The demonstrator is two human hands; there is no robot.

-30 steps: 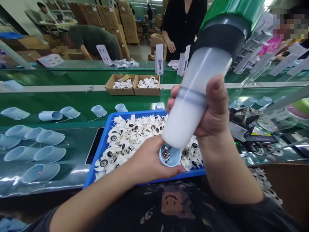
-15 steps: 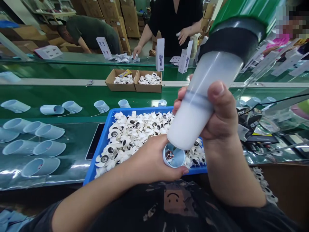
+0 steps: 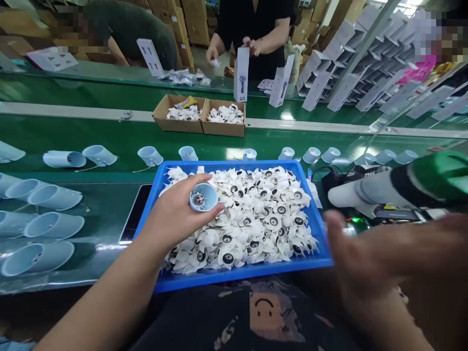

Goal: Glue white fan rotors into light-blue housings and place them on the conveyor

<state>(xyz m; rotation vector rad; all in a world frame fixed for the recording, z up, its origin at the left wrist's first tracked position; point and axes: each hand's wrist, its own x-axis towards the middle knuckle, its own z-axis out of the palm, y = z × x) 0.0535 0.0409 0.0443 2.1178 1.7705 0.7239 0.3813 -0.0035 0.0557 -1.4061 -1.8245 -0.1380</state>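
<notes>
- Pale-blue tube (image 3: 209, 197) is looking light, stiff, probably slick; its inner coil (image 3: 199, 199), fragile.
- Left hand (image 3: 179, 204) is clasping the outer wall, seemingly safest.
- Right hand (image 3: 369, 253) is looking blurred; grip unclear.

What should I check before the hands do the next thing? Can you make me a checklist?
1. Blue tube held in the left hand: ok, thumb and fingers are around it.
2. Tube's open end turned so you can see in: ok, it faces the camera.
3. Copper-coloured part inside the tube: ok, it shows. Whether it is fixed firmly: cannot tell.
4. White fan pieces at hand: ok, lots are heaped in the blue tray.
5. White cylinder with a green end away from the tube: ok, it is off to the right.
6. Right hand empty: cannot tell, it is blurred.
</notes>
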